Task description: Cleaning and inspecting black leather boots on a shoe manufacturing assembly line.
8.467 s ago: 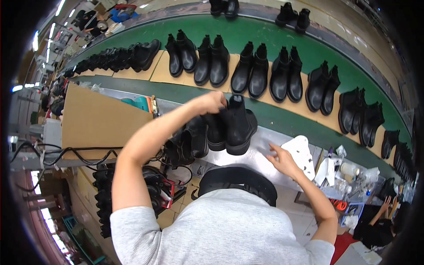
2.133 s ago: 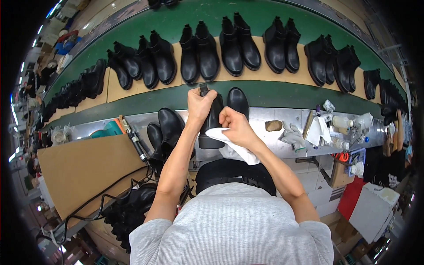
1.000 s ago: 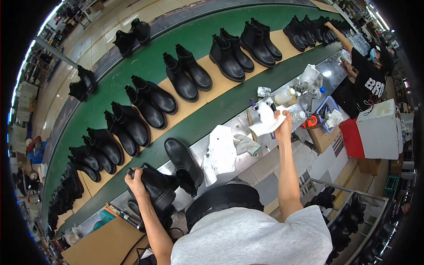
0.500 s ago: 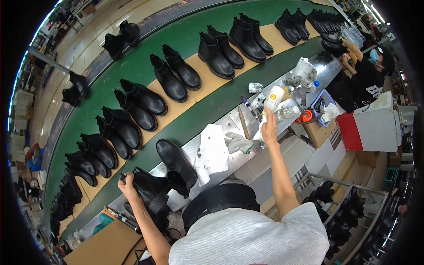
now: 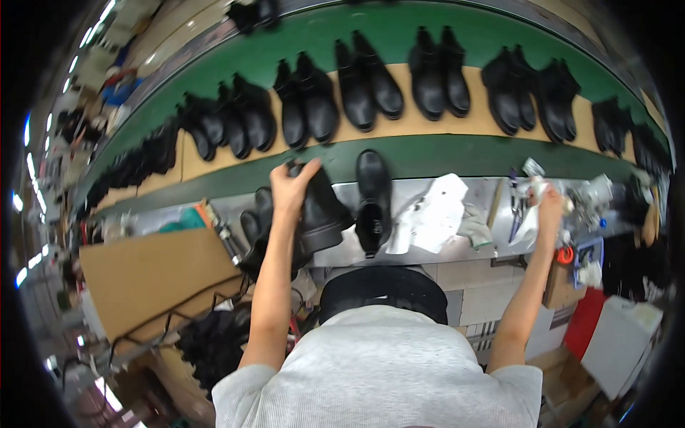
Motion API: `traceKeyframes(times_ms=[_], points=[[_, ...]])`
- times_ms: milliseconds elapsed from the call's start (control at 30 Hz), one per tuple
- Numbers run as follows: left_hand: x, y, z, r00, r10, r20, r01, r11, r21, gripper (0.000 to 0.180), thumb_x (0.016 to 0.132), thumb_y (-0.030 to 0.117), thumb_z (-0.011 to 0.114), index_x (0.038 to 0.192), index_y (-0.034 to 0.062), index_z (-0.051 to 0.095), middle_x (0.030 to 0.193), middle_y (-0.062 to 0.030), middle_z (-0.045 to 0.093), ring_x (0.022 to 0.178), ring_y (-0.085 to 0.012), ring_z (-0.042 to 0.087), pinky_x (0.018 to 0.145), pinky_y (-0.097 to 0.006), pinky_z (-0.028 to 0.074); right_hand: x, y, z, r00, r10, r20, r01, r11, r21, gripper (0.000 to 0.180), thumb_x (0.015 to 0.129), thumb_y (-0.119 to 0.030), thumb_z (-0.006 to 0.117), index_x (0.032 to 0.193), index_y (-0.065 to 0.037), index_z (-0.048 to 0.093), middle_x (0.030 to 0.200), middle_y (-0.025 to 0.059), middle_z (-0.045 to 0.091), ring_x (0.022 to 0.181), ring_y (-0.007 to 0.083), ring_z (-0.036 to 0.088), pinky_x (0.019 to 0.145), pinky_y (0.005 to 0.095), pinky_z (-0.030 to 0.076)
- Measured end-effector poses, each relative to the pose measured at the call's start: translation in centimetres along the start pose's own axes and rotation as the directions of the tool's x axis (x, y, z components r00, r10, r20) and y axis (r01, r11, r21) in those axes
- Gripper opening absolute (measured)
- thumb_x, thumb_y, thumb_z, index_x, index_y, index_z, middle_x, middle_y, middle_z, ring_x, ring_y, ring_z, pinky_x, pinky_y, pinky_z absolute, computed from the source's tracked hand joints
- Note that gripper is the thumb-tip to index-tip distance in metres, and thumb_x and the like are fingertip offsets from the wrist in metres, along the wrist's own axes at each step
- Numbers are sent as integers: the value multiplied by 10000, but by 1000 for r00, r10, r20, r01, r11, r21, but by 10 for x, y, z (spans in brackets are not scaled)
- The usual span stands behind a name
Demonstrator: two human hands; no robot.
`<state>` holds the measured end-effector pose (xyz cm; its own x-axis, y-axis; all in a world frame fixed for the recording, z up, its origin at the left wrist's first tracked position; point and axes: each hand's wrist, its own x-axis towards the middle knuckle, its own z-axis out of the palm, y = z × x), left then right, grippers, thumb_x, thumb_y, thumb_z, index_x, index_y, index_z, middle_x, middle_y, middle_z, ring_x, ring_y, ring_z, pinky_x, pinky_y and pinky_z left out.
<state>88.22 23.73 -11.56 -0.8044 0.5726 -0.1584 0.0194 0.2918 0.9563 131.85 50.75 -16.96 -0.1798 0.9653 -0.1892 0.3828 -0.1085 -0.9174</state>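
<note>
The left hand (image 5: 291,187) grasps a black ankle boot (image 5: 320,214) by its upper, holding it tilted above the near edge of the metal desk (image 5: 428,246). A second black boot (image 5: 372,200) lies on the desk just right of it, beside a crumpled white cloth (image 5: 432,214). Further right, the right hand (image 5: 548,203) is clenched on a small white rag (image 5: 529,221) among bottles and tools. Beyond the desk, the green conveyor belt (image 5: 457,153) carries paired black boots (image 5: 371,82) on tan boards.
</note>
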Motion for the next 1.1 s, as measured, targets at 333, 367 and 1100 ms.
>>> traceKeyframes(times_ms=[333,367,1100], points=[[-4,-10,1,998,51,24,-44,977,-211,123,748,55,646,638,19,606,609,51,562,528,-20,453,472,-212,355,-152,-146,286,538,-154,828,38,987,159,180,662,-35,656,782,-2,525,708,24,537,622,64,499,539,211,409],[-3,-9,1,998,55,14,-52,983,-176,128,735,50,636,619,15,593,591,57,549,523,-19,446,468,-214,348,-151,-150,294,535,-197,821,188,976,111,205,653,-51,670,787,-1,522,713,24,526,618,62,484,544,205,402],[6,-7,11,999,48,-12,-49,997,-63,219,669,64,605,500,22,471,478,39,466,459,-35,390,416,-251,310,-142,-159,298,468,-155,870,226,973,51,243,626,-90,667,762,-9,482,674,11,463,630,90,454,561,249,392]])
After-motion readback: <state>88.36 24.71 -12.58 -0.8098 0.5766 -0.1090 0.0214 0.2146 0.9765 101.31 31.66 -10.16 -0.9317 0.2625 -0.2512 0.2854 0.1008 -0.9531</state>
